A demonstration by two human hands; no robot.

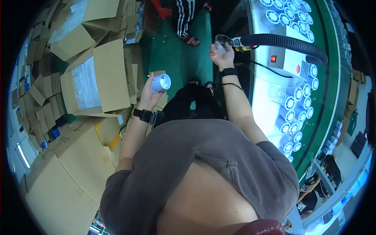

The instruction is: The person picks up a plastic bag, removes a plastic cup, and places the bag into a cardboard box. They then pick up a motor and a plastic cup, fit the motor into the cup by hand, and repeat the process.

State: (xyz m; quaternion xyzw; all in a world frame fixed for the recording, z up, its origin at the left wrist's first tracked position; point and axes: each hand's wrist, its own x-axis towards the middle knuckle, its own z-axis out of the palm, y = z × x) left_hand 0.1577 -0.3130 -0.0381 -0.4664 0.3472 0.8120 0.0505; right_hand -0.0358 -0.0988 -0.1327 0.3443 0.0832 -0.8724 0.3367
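Observation:
My left hand (147,95) is closed around a pale, cup-like plastic cylinder (157,83), its opening tilted up and toward the right. Something white shows inside that cylinder. Farther forward and to the right, my right hand (222,59) grips a clear plastic cup (221,44). The cup's mouth lies against or very near the end of a black corrugated hose (282,40); I cannot tell whether they touch. Behind the hose is a pale machine box (288,58) with a lit red switch.
Many white cylinders with spoked ends (290,102) stand on the bright worktable (261,88) at right, beside a green strip (319,133). Open cardboard cartons (111,74) with clear wrapping crowd the left. Ahead, a person's striped trouser leg (182,19) stands on the green floor (172,58).

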